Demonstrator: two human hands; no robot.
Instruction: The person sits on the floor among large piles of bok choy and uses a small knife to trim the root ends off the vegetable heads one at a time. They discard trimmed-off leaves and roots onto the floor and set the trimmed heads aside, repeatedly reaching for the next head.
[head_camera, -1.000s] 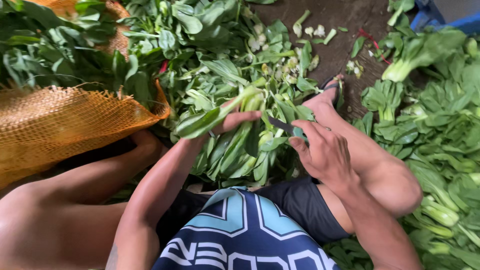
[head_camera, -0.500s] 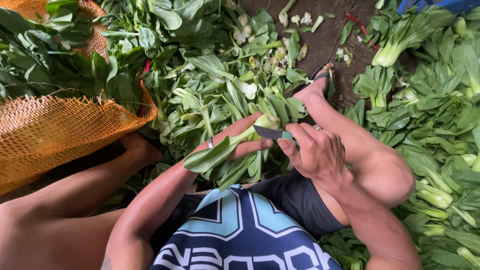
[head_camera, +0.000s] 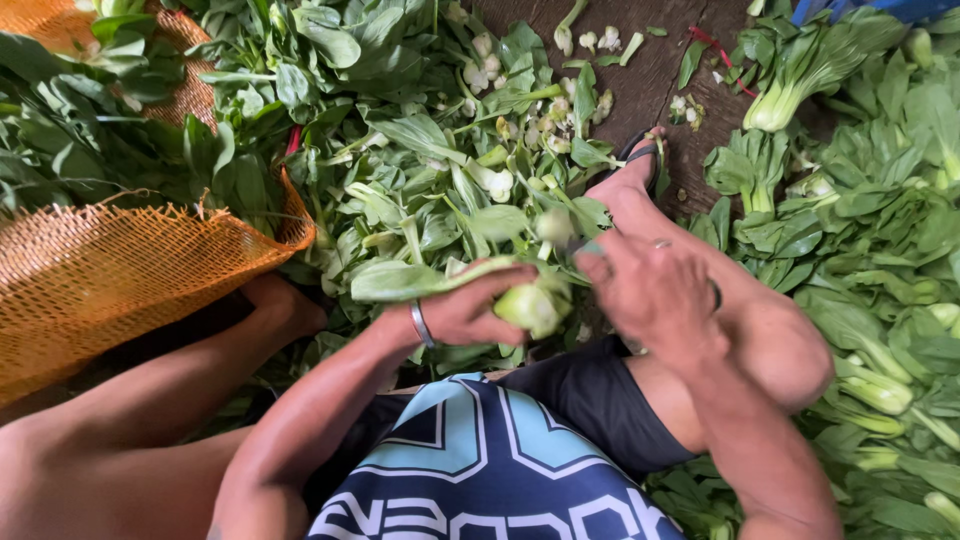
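My left hand (head_camera: 478, 312) is closed around a head of bok choy (head_camera: 450, 282), its pale stem end (head_camera: 530, 305) pointing right and its leaves trailing left. A metal bangle sits on that wrist. My right hand (head_camera: 655, 295) is curled just right of the stem end, fingers folded around a small knife whose blade barely shows by the fingertips. A blurred pale piece (head_camera: 553, 224) hangs in the air above the stem end. Both hands are over my lap, between my knees.
An orange mesh sack (head_camera: 110, 275) full of greens lies at the left. Loose trimmed leaves (head_camera: 420, 150) are heaped ahead. Whole bok choy heads (head_camera: 870, 260) are piled at the right. My sandalled foot (head_camera: 640, 165) rests on the dark floor (head_camera: 660, 70) with cut scraps.
The bok choy in my left hand has come down and closer to my lap. My right hand has swept the knife at its stem end, and a pale piece has flown up.
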